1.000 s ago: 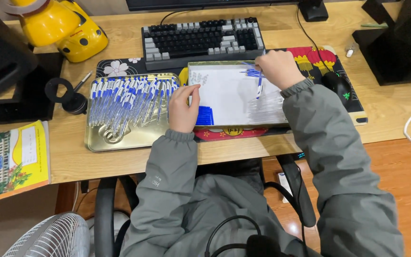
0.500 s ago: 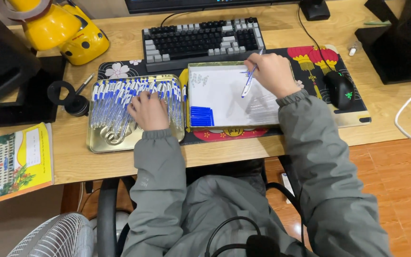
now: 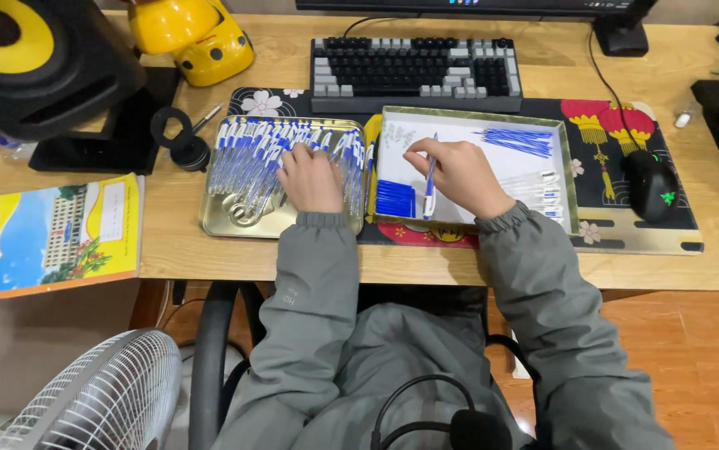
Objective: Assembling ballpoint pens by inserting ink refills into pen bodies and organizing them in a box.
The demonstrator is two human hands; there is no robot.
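My left hand (image 3: 309, 177) lies palm down on a pile of clear pens with blue caps in a gold metal tray (image 3: 218, 221) at the desk's front left. My right hand (image 3: 459, 173) grips one blue-and-white pen (image 3: 429, 190), held upright over the white floor of a shallow box lid (image 3: 572, 167). In that box lie a stack of blue caps (image 3: 394, 200) at the near left, a bundle of blue refills (image 3: 518, 140) at the far right and several clear pen barrels (image 3: 543, 187) at the right.
A dark keyboard (image 3: 414, 73) lies behind the trays on a patterned desk mat (image 3: 618, 121). A black mouse (image 3: 649, 185) is at the right, a yellow-coned speaker (image 3: 39, 58) and black headphones (image 3: 178, 137) at the left, a yellow booklet (image 3: 47, 237) at the front left. A white fan (image 3: 97, 400) stands below.
My left hand has gone from the box lid over to the pen tray and rests on the pens. My right hand has come nearer with a pen, now over the box's left half.
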